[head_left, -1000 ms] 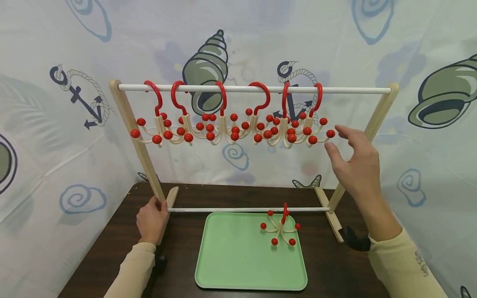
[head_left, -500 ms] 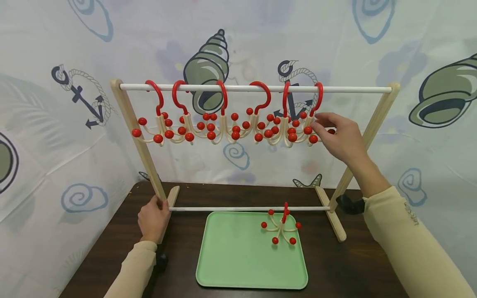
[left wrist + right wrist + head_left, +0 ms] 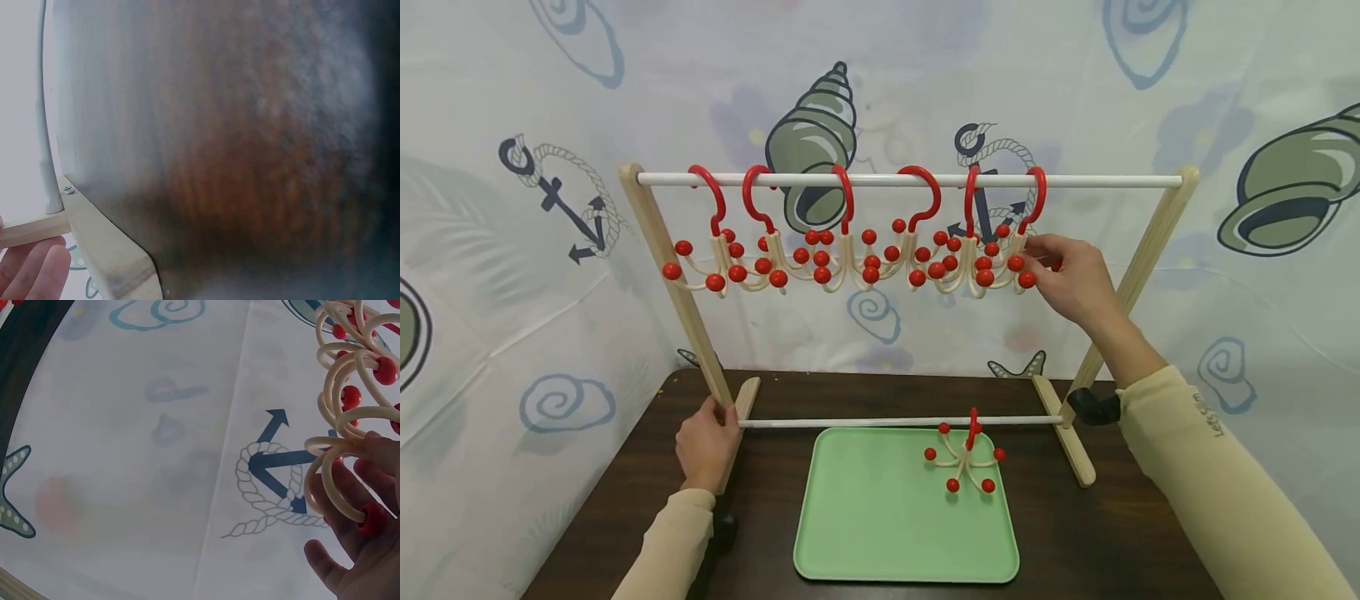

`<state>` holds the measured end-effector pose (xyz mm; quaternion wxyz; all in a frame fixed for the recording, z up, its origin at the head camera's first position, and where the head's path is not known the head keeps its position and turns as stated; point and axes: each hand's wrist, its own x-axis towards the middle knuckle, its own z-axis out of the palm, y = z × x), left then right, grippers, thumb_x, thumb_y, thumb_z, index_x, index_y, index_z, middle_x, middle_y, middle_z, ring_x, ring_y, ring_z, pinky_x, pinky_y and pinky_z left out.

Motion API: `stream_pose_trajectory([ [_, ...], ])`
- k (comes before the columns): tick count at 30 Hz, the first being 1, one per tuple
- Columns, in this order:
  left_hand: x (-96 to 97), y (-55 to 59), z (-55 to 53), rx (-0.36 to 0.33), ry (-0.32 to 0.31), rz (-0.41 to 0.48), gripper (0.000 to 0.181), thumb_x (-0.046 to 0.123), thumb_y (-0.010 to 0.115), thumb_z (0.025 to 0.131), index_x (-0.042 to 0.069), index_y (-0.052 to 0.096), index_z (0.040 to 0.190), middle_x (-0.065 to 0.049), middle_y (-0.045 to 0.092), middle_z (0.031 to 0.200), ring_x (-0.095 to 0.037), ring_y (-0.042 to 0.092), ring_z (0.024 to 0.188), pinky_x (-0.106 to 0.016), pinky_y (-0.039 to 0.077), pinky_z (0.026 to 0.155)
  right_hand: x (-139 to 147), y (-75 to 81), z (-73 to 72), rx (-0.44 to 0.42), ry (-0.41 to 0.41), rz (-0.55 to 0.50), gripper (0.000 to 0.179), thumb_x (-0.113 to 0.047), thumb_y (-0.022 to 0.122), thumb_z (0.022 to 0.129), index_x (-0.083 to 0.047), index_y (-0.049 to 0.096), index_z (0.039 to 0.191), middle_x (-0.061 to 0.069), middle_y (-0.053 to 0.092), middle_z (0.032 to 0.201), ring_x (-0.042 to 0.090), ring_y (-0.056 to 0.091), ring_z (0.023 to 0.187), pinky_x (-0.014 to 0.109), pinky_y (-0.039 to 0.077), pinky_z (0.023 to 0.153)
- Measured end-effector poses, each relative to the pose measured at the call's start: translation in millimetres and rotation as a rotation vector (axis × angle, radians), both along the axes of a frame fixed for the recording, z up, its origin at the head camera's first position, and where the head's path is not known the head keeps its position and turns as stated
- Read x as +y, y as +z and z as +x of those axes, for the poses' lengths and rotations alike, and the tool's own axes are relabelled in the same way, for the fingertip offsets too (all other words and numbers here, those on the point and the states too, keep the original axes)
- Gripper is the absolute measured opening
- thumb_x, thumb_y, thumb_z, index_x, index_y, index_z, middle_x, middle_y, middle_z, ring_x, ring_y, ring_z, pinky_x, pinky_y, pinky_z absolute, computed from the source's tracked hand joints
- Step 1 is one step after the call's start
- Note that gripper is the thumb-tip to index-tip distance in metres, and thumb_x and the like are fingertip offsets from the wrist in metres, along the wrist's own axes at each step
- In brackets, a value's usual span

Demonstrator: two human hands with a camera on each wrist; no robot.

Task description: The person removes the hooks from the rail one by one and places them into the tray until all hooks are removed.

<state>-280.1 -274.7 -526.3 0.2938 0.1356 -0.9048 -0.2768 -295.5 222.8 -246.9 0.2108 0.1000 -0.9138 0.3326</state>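
Note:
A wooden rack (image 3: 673,275) with a white top rod (image 3: 1112,181) bears several hangers, each with a red hook and cream curved arms tipped with red balls. My right hand (image 3: 1078,279) pinches the body of the rightmost hanger (image 3: 1040,200), whose hook is still over the rod. In the right wrist view, its cream arms curve past my fingers (image 3: 340,500) and one red ball (image 3: 372,519) lies in front of the palm. My left hand (image 3: 706,446) grips the rack's left post near its foot; in the left wrist view the fingertips (image 3: 50,275) show beside the wood.
A green tray (image 3: 880,525) lies on the dark wooden table (image 3: 625,500), in front of the lower white rod (image 3: 850,422). One similar hanger (image 3: 972,435) stands at its back right corner, hook upward. Behind the rack hangs a patterned cloth (image 3: 925,333).
My right hand has moved left from beside the rack's right post and closed on the rightmost hanger. The left hand stays at the left post; the hangers hang nearly as before.

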Motion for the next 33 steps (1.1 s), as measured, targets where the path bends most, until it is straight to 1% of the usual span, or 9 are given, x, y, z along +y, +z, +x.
stream_pose_trajectory([
  [5,-0.2,-2.7,3.6,0.005,0.002,-0.001,0.019,0.022,0.063,0.092,0.004,0.065,0.095,-0.015,0.066,0.073,-0.036,0.059,0.06,-0.053,0.043,0.055,-3.6,-3.5,-3.5,0.022,-0.005,-0.012,0.035,-0.02,0.059,0.098,-0.003,0.063,0.128,0.016,0.067,0.114,0.028,0.056,0.091,0.034,0.047,0.069],
  [11,-0.1,-3.9,4.8,-0.003,0.01,0.003,0.019,0.023,0.063,0.092,0.004,0.065,0.097,-0.014,0.065,0.073,-0.036,0.058,0.059,-0.054,0.043,0.054,-3.6,-3.4,-4.9,0.078,-0.034,-0.001,0.033,-0.025,0.061,0.097,-0.003,0.067,0.121,0.016,0.07,0.106,0.028,0.059,0.089,0.037,0.046,0.068],
  [16,0.0,-3.6,4.4,-0.004,0.012,0.006,0.02,0.023,0.063,0.092,0.004,0.065,0.098,-0.014,0.066,0.072,-0.036,0.058,0.059,-0.053,0.043,0.054,-0.2,0.5,-4.6,0.088,-0.047,-0.017,0.036,-0.031,0.062,0.096,-0.004,0.068,0.119,0.015,0.07,0.102,0.027,0.06,0.09,0.039,0.045,0.07],
  [19,-0.1,-2.9,3.4,0.001,0.009,0.006,0.019,0.023,0.063,0.092,0.005,0.065,0.096,-0.014,0.065,0.072,-0.036,0.058,0.059,-0.053,0.043,0.053,1.5,4.2,-4.2,0.097,-0.046,-0.027,0.038,-0.034,0.062,0.096,-0.006,0.068,0.12,0.015,0.071,0.102,0.026,0.06,0.089,0.038,0.045,0.07],
  [23,-0.3,-1.7,2.0,0.007,0.009,0.004,0.018,0.023,0.063,0.092,0.005,0.064,0.093,-0.015,0.065,0.072,-0.038,0.059,0.06,-0.054,0.043,0.054,3.6,8.6,-3.6,0.13,-0.051,-0.029,0.038,-0.034,0.062,0.096,-0.005,0.069,0.119,0.015,0.071,0.102,0.025,0.061,0.088,0.036,0.044,0.069],
  [27,0.0,-0.2,1.2,0.0,0.006,0.005,0.018,0.023,0.063,0.092,0.005,0.064,0.093,-0.016,0.066,0.074,-0.037,0.059,0.06,-0.054,0.044,0.055,6.7,11.1,-2.0,0.173,-0.069,-0.037,0.037,-0.032,0.062,0.096,-0.004,0.069,0.118,0.017,0.071,0.103,0.026,0.061,0.088,0.036,0.043,0.07],
  [30,0.4,0.8,1.1,-0.013,0.005,0.007,0.018,0.022,0.063,0.093,0.004,0.064,0.094,-0.016,0.066,0.075,-0.036,0.059,0.06,-0.053,0.044,0.055,10.1,12.0,0.8,0.198,-0.088,-0.054,0.038,-0.033,0.063,0.096,-0.003,0.068,0.12,0.017,0.07,0.106,0.027,0.061,0.089,0.032,0.042,0.068],
  [33,1.4,2.6,1.1,-0.012,0.004,0.002,0.018,0.022,0.063,0.093,0.004,0.064,0.094,-0.017,0.066,0.075,-0.037,0.06,0.061,-0.054,0.044,0.056,14.9,12.9,5.0,0.215,-0.107,-0.077,0.04,-0.033,0.062,0.096,-0.003,0.067,0.122,0.017,0.07,0.109,0.026,0.06,0.089,0.024,0.042,0.066],
])
